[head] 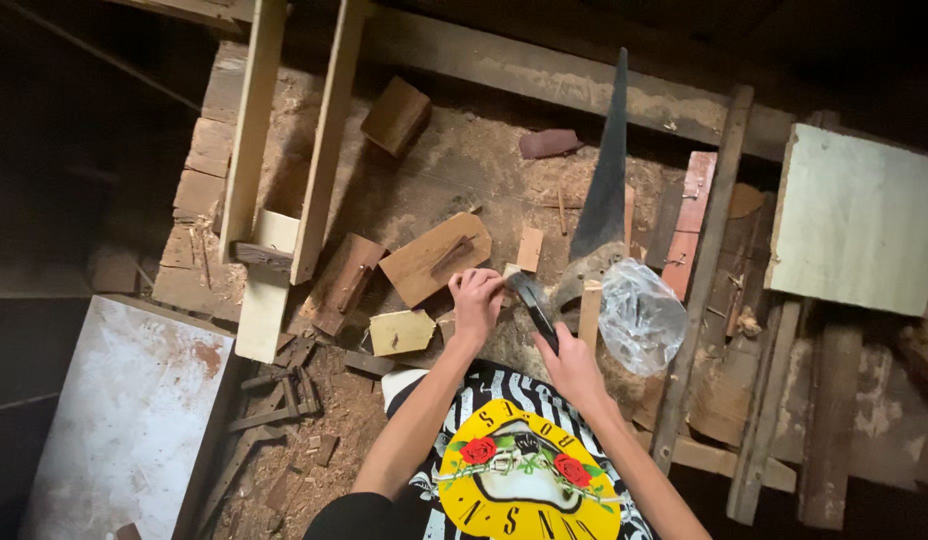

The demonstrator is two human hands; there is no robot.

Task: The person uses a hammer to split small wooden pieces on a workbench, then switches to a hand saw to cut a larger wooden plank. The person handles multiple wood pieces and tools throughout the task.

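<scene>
My left hand [476, 300] is closed with pinched fingers on a small pale wood piece [508, 273] that rests on the sawdust-covered workbench [454, 160]. My right hand [569, 365] grips the dark handle of a hammer [532, 298], whose head sits right beside my left fingers. Whether a nail is between the fingers I cannot tell. A flat wooden block with a dark strip on it [434, 258] lies just beyond my left hand.
A hand saw [604, 180] lies blade-away to the right of my hands, beside a crumpled clear plastic bag [639, 315]. Two long pale slats [252, 130] stand at the left. Offcut blocks [394, 115] and white boards [854, 220] [124, 420] surround the bench.
</scene>
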